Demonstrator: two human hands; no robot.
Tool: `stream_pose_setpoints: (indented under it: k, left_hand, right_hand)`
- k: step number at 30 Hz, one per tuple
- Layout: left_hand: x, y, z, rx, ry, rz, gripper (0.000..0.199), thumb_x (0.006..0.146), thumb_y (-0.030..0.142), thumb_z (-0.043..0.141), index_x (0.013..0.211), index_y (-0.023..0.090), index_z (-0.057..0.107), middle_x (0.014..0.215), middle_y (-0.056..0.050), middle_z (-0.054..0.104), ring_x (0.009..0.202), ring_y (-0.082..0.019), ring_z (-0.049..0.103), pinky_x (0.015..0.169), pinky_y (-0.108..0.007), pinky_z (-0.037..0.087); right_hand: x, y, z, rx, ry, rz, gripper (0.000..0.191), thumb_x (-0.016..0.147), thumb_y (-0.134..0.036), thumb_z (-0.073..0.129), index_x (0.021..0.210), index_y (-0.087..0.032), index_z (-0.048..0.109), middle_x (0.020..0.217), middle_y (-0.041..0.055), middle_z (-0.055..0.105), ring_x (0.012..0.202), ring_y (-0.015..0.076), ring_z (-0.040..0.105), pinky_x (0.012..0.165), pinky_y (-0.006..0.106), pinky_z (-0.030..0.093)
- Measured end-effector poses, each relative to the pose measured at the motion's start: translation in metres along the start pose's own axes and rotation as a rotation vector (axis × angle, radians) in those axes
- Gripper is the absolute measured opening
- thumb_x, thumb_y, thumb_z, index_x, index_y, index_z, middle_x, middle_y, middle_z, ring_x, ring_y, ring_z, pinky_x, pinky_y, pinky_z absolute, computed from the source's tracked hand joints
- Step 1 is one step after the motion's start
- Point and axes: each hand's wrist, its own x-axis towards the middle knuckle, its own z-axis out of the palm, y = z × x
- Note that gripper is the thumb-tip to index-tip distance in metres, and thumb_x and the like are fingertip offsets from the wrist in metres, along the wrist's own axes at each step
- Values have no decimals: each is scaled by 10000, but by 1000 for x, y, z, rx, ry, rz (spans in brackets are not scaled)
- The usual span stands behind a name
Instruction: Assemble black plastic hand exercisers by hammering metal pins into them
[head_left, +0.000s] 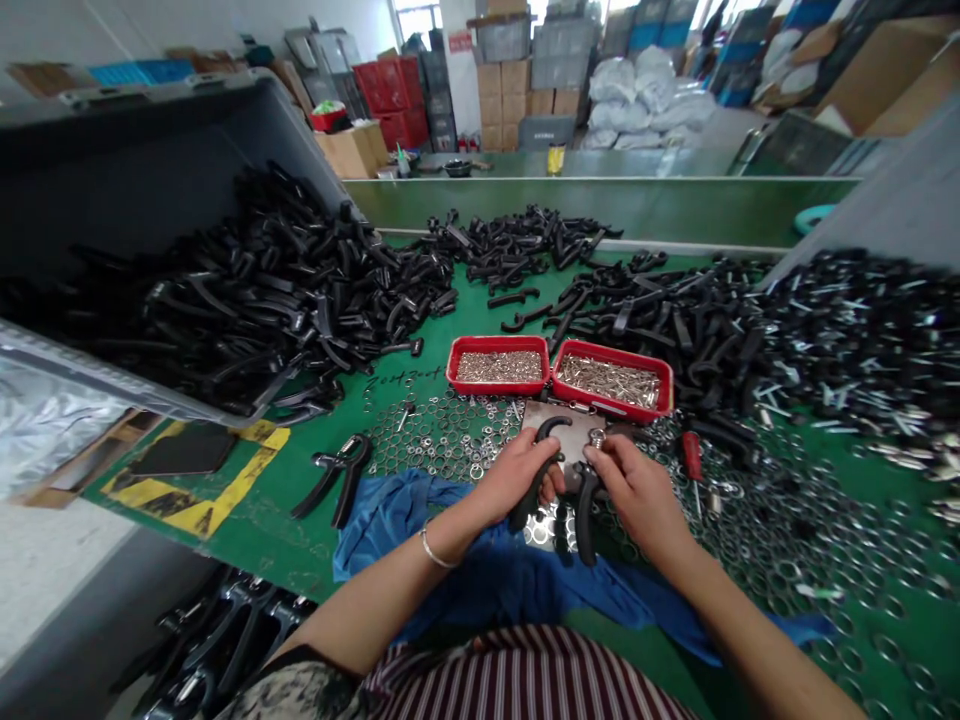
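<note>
My left hand [521, 478] is closed around a black curved handle [553, 430] with a hooked upper end. Beside it, my right hand [637, 490] pinches a small shiny metal piece [597, 437] at its fingertips. A second black handle [586, 520] hangs just below that piece; whether the two are joined I cannot tell. Both hands are over a metal plate [536, 415] on the green table, above a blue cloth [405, 510]. Left of the cloth lies a joined pair of black handles [341, 475] with a metal spring part.
Two red trays [499, 388] of small metal pins stand beyond my hands. A tipped grey crate [277, 100] spills black handles [300, 290] at left. Metal rings [787, 540] and a red screwdriver [691, 455] lie at right. A dark phone-like slab [184, 452] rests within yellow tape.
</note>
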Motion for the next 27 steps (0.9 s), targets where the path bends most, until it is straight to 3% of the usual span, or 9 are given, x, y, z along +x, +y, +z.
stream_pose_setpoints:
  k: [6, 10, 15, 22, 27]
  left_hand:
    - [4, -9, 11, 260, 27, 91, 455, 956, 638, 338, 940, 198, 449, 492, 43, 558, 384, -124, 520, 409, -225, 379]
    - [3, -3, 18, 373, 39, 106, 413, 969, 615, 327, 914, 212, 397, 445, 74, 516, 358, -126, 490, 403, -232, 373]
    - [-3, 0, 26, 259, 93, 166, 377, 970, 600, 366, 941, 225, 385, 478, 80, 518, 385, -121, 491, 414, -232, 381]
    - [-6, -4, 18, 282, 72, 161, 385, 968, 594, 373, 908, 218, 434, 482, 65, 519, 400, -126, 505, 443, -249, 381]
    - [-13, -4, 19, 301, 129, 169, 374, 985, 571, 366, 996, 211, 468, 484, 69, 517, 416, -128, 508, 472, -246, 384]
  right_hand:
    - [4, 4, -2, -7, -14, -21, 296, 983, -485, 450, 871, -228, 544, 744, 11, 620, 670, 185, 574, 638, 279, 388]
    - [0, 8, 4, 18, 6, 4, 286, 983, -476, 467, 857, -229, 538, 726, -5, 592, 654, 177, 552, 625, 276, 368]
    - [-6, 3, 5, 116, 110, 50, 265, 993, -462, 461, 916, -226, 556, 736, -14, 587, 649, 163, 536, 617, 263, 369]
    - [-4, 0, -1, 61, 11, 6, 247, 978, -449, 510, 875, -226, 534, 680, -45, 546, 598, 134, 502, 588, 245, 345]
    - [-8, 1, -1, 66, 13, 16, 268, 967, -462, 526, 844, -223, 532, 651, -54, 512, 578, 123, 472, 580, 238, 340]
